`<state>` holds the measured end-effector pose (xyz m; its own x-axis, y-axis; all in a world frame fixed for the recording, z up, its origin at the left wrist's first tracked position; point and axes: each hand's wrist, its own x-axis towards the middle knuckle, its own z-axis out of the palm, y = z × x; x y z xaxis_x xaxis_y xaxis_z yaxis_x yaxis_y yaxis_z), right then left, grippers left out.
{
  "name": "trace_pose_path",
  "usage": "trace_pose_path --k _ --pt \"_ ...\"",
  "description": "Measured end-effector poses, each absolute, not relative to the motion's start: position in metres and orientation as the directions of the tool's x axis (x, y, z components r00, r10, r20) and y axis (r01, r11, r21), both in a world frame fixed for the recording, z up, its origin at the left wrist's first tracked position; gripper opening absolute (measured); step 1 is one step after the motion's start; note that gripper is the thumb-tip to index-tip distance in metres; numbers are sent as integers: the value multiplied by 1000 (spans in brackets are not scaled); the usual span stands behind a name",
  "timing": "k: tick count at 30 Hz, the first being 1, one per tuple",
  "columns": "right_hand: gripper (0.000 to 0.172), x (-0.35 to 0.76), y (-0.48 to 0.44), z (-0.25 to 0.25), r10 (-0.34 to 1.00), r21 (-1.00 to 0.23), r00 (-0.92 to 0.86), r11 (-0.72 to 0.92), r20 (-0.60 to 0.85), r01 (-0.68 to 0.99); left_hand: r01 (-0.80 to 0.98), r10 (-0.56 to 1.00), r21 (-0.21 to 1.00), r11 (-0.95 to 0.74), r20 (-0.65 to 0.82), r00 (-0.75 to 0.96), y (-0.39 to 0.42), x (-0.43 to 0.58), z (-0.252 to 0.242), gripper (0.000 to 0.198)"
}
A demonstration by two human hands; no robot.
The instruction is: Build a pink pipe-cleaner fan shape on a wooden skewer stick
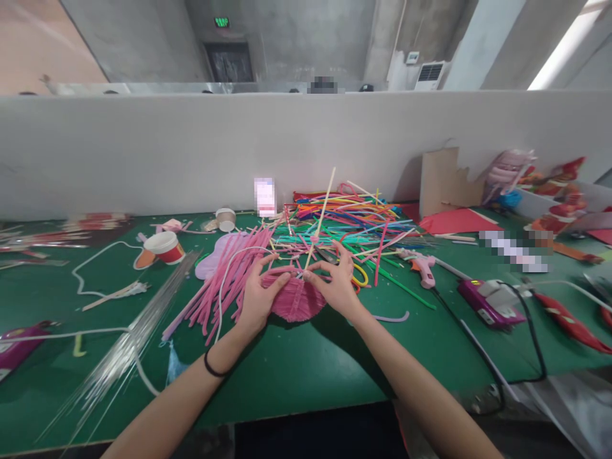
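Presently we note left grip (261, 298) and right grip (337, 288) both pinching the pink woven piece (294, 305); uneven pull may loosen its weave.

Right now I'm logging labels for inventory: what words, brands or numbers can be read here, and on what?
Nothing reads clearly.
Green sign above the far doorway: lit characters, too small to read.
Paper cup: red band, no legible print.
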<state>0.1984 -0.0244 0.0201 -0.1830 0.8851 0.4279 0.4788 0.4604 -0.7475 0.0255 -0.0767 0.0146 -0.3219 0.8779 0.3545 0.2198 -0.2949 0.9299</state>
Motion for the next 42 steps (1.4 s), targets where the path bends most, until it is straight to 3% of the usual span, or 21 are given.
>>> trace_pose_path --k 3,7,13,16,22,25,31,36,39,42 --pt "23 200 -23 14 880 -721 -232 473 415 506 22 916 977 -212 207 -345 -74 25 11 44" --pt "20 205 -19 7 879 -701 -283 477 384 531 -97 910 975 -202 150 -387 -71 23 10 42" --pt "22 205 -13 5 915 -843 -312 369 256 391 -66 901 976 -206 163 -403 -67 16 8 41" --pt "21 203 -13 4 914 -851 -283 381 290 362 -25 908 976 -216 192 -372 -67 16 9 42" --pt "26 201 -13 -1 915 -892 -300 355 271 278 23 932 973 -229 226 -283 -71 19 16 64" --pt "26 201 -13 0 918 -916 -307 329 252 228 111 918 961 -251 273 -289 -72 16 17 66" --pt "16 201 -19 9 895 -856 -311 413 318 312 380 873 884 -273 394 -287 -69 10 12 64" --pt "17 203 -17 6 916 -837 -246 393 318 381 385 869 858 -339 443 -222 -70 14 7 71" --pt "14 204 -15 3 926 -828 -242 370 291 422 617 754 693 -372 613 -235 -75 15 8 69" --pt "14 203 -16 1 925 -816 -267 367 270 447 823 678 446 -351 727 -105 -81 17 14 43"
